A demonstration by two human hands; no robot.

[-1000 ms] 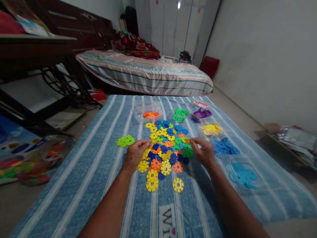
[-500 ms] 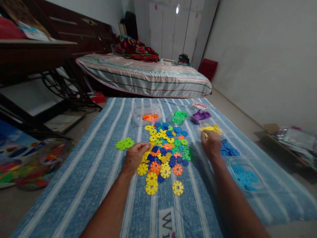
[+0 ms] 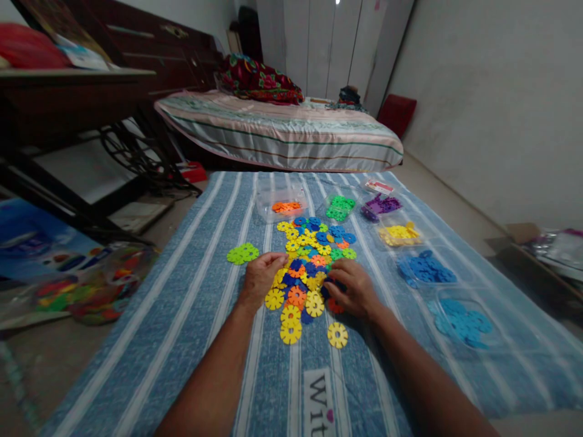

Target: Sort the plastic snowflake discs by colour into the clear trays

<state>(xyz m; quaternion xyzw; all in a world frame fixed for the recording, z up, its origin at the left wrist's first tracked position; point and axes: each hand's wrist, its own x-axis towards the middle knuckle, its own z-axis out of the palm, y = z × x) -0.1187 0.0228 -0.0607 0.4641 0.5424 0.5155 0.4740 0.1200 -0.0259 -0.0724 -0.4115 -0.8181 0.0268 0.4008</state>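
Note:
A heap of flower-shaped plastic discs (image 3: 314, 304) in yellow, orange, blue and green lies mid-table. At its left side, my left hand (image 3: 262, 279) has thumb and fingertips pressed together; whatever they may hold is too small to make out. My right hand (image 3: 353, 286) reaches over the heap's right side, thumb and fingers bent but apart around dark blue discs. To the left of my left hand rests a small group of lime green discs (image 3: 243, 253). One yellow disc (image 3: 337, 335) lies by itself near me.
Clear plastic boxes hold sorted discs: orange (image 3: 286, 207), green (image 3: 340, 207), purple (image 3: 381, 206), yellow (image 3: 399, 234), blue (image 3: 426, 268) and light blue (image 3: 462, 321). A striped blue cloth (image 3: 191, 315) covers the table. Beyond stands a bed (image 3: 282, 133); a bag of coloured pieces (image 3: 104, 291) is at left.
My right hand has come from the yellow box back to the right side of the heap. My left hand stays pinched by the heap's left side. The camera view has shifted slightly.

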